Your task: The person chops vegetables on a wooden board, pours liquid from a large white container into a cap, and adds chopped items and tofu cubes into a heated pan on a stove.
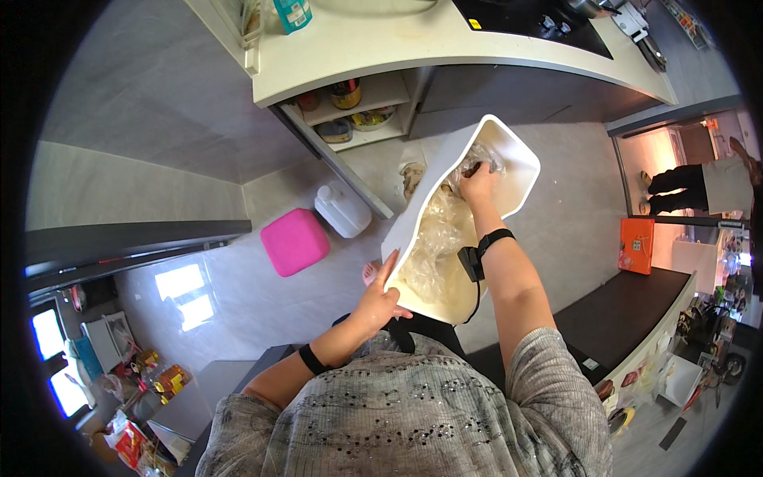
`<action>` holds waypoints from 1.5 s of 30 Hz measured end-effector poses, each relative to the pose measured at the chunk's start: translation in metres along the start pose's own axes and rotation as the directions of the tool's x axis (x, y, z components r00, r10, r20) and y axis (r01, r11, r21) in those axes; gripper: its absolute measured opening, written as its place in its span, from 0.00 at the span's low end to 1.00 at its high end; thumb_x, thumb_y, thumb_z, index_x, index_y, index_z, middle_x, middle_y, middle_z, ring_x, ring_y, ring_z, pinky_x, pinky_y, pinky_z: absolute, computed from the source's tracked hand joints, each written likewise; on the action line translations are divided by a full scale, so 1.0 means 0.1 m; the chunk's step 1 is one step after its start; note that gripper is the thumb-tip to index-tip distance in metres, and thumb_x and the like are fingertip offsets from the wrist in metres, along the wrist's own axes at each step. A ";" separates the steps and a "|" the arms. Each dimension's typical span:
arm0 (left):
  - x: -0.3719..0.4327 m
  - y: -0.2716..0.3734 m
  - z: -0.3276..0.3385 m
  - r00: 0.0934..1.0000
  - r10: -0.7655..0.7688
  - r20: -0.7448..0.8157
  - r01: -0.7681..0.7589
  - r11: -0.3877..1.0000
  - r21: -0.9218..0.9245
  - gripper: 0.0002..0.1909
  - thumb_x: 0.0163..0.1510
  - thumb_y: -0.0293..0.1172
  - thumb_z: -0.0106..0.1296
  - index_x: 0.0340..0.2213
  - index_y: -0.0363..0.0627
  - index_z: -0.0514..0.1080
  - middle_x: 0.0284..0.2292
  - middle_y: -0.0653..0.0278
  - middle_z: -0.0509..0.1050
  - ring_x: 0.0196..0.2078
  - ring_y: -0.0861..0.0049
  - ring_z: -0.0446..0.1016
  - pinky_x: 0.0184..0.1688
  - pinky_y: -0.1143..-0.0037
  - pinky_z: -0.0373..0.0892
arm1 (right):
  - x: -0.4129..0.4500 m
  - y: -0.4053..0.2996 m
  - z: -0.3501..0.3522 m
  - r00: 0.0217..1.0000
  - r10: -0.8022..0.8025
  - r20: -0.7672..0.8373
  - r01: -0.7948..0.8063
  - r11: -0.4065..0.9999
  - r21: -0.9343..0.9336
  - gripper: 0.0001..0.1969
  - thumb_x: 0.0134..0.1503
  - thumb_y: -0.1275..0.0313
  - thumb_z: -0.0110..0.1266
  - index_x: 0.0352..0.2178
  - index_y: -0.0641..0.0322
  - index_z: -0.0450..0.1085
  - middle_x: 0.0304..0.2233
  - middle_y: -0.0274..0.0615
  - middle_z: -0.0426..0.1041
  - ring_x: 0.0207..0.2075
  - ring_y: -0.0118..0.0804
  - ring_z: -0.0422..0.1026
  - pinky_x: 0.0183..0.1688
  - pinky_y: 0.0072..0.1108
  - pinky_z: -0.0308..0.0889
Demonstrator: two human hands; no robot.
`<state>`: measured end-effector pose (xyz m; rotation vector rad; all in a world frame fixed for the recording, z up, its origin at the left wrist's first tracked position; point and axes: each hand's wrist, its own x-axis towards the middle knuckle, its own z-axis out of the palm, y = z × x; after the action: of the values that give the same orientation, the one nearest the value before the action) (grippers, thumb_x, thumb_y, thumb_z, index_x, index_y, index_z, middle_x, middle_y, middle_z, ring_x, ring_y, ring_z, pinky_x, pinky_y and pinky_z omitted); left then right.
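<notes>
A tall white plastic bin [520, 173] is tilted in front of me, its mouth facing up towards the camera. At its near left rim, my left hand [377, 301] grips the edge with the thumb over it. My right hand [478, 182] reaches inside near the far end and clasps a clear plastic bag [492, 156] with something dark in it. More crumpled clear plastic [438, 244] fills the lower part of the bin. A black device on a wrist strap [471, 262] hangs from my right wrist, with a cable running down.
An open cabinet door [351, 182] juts out left of the bin, beside shelves with jars and packets [346, 94]. A pink stool [295, 241] and a white jug [343, 210] stand on the floor. At the right are a dark counter [620, 316], an orange box [636, 245] and a person [694, 185] in a doorway.
</notes>
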<state>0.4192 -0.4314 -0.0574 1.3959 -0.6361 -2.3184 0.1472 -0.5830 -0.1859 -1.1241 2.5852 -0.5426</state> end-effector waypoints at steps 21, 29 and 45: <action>-0.14 0.05 -0.01 0.998 0.025 0.056 -0.025 1.000 0.003 0.39 0.48 0.15 0.31 0.59 0.61 0.42 0.59 0.56 0.47 0.34 0.69 0.71 0.29 0.77 0.75 | 0.00 -0.11 -0.32 0.944 -0.235 0.231 0.263 0.960 -0.099 0.08 0.43 0.74 0.53 0.29 0.60 0.74 0.32 0.53 0.73 0.36 0.50 0.72 0.41 0.32 0.67; -0.03 -0.08 -0.04 0.997 0.033 -0.065 -0.032 0.999 0.014 0.35 0.48 0.16 0.32 0.57 0.58 0.51 0.50 0.56 0.50 0.34 0.65 0.72 0.28 0.75 0.76 | 0.05 0.01 -0.36 0.960 -0.211 0.182 0.185 0.971 0.148 0.04 0.43 0.77 0.55 0.23 0.67 0.72 0.26 0.50 0.74 0.31 0.43 0.73 0.36 0.29 0.68; -0.10 0.19 0.10 0.998 0.064 0.022 -0.064 0.998 -0.017 0.36 0.50 0.17 0.29 0.59 0.61 0.43 0.52 0.52 0.59 0.28 0.69 0.73 0.25 0.77 0.74 | 0.22 0.06 -0.92 0.760 -0.174 0.626 -0.636 -0.002 0.771 0.11 0.57 0.70 0.47 0.37 0.68 0.64 0.29 0.42 0.70 0.30 0.33 0.72 0.34 0.19 0.73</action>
<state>0.4162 -0.4405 -0.0360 1.3247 -0.6574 -2.2872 0.0935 -0.5750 -0.1087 -0.1164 1.0768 -1.3439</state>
